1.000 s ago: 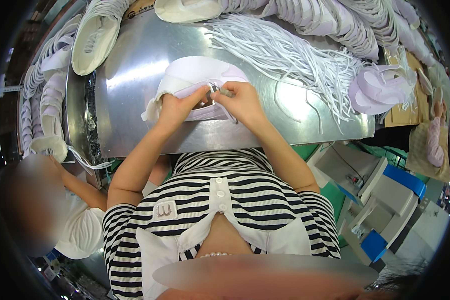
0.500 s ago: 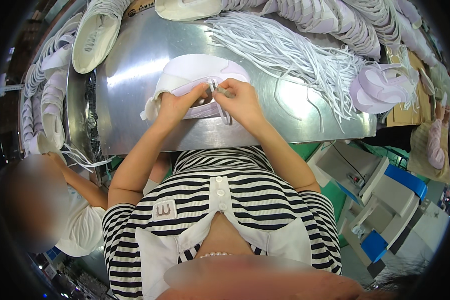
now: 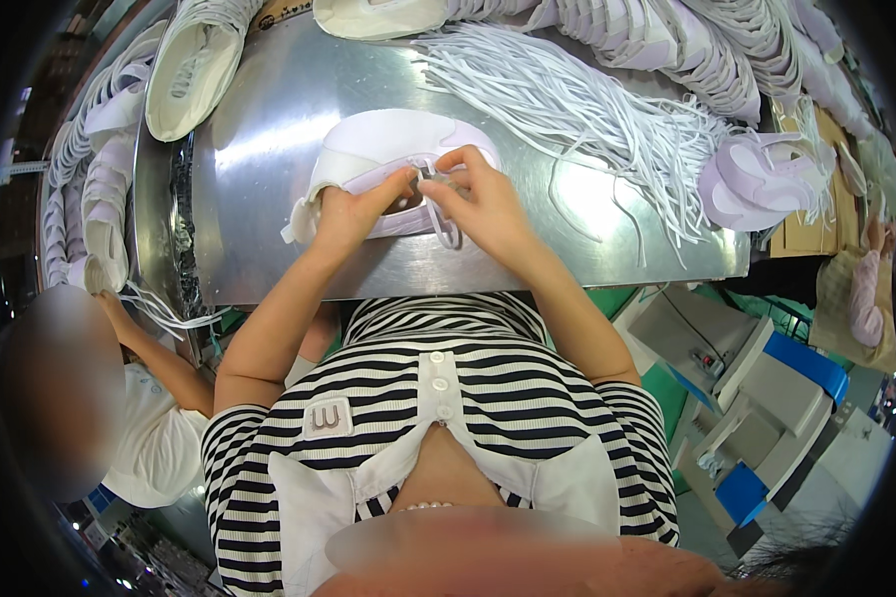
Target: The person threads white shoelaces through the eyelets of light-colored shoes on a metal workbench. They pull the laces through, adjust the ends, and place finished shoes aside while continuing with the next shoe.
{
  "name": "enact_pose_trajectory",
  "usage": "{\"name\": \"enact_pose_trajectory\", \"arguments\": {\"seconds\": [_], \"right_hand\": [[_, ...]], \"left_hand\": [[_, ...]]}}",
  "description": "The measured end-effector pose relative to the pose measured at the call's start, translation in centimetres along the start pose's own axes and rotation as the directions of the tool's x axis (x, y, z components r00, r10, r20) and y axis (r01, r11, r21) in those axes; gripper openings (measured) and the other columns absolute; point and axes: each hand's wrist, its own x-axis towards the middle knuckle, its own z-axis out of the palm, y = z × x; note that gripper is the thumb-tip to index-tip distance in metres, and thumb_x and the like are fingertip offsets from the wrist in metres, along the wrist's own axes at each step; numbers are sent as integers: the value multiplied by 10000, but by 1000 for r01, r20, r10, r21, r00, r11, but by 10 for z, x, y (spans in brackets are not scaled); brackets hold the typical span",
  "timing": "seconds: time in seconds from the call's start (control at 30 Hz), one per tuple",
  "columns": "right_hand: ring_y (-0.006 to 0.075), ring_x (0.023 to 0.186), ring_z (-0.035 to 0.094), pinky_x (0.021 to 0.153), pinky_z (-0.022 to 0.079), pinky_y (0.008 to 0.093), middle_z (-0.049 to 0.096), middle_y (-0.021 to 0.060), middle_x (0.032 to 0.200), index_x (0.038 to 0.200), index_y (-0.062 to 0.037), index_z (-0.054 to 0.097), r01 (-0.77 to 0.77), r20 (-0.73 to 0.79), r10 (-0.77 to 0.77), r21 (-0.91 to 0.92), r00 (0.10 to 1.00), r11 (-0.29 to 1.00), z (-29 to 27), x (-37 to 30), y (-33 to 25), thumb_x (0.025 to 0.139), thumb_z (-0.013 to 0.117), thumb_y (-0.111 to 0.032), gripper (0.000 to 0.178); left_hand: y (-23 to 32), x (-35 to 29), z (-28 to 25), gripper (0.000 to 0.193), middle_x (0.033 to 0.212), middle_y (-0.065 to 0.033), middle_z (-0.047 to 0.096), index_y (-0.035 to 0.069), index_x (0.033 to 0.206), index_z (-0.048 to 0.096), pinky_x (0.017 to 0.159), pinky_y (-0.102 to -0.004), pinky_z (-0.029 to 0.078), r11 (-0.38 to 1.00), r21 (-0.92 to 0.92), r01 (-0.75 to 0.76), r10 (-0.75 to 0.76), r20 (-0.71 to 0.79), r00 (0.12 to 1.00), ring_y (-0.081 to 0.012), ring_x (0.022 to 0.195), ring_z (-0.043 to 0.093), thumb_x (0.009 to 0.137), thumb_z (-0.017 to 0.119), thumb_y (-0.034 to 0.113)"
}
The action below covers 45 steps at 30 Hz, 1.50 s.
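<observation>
Head camera view: a white and pale lilac shoe upper (image 3: 393,134) lies on its side on the metal bench (image 3: 259,234), a little left of the upper centre of the frame, its opening toward the person. The left hand (image 3: 348,217) is closed on the near left part of this upper, thumb reaching along the opening to the eyelet edge. The right hand (image 3: 483,204) is at the right end of the opening, index finger arched above the thumb, the two tips apart; the other fingers are partly hidden, so whether they grip anything I cannot tell. A pale lace (image 3: 451,235) loops down beside the right hand, over the near edge of the upper. Across the upper right of the bench spreads a heap of white laces (image 3: 577,114), and at its right end sits a small stack of lilac uppers (image 3: 752,184). A long row of nested uppers (image 3: 617,35) runs along the top edge of the frame. At upper left stands a cream-lined upper (image 3: 194,75), with more nested uppers (image 3: 95,189) beyond it at the far left. Below those, a co-worker's hand (image 3: 110,306) touches the lowest one.
</observation>
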Motion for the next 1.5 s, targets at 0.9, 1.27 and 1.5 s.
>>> {"name": "enact_pose_trajectory", "arguments": {"seconds": [0.9,1.27,1.5], "right_hand": [[57,671,511,622,429,236,589,10,715,1056,-14,614,95,-5,-95,163,995,982,-25,43,5,972,564,-172,185],[298,681,648,666,481,387,659,121,736,1088,-44,596,77,-190,-122,-228,974,971,8,50,12,983,510,-254,251],[396,783,661,721,487,480,686,184,807,1044,-25,577,65,-315,-145,-252,938,966,14,54,14,971,521,-231,226]], "left_hand": [[3,20,-17,273,912,-27,679,28,1078,670,696,-242,478,986,168,3,-51,285,957,-93,792,608,851,727,168],[19,17,-50,292,943,-32,651,14,1085,650,697,-240,435,887,-271,374,-157,585,796,-96,813,568,821,744,93],[108,-37,-116,331,1025,-59,565,-42,1114,535,726,-254,431,623,-725,-294,256,-166,952,-149,801,538,800,625,-96]]}}
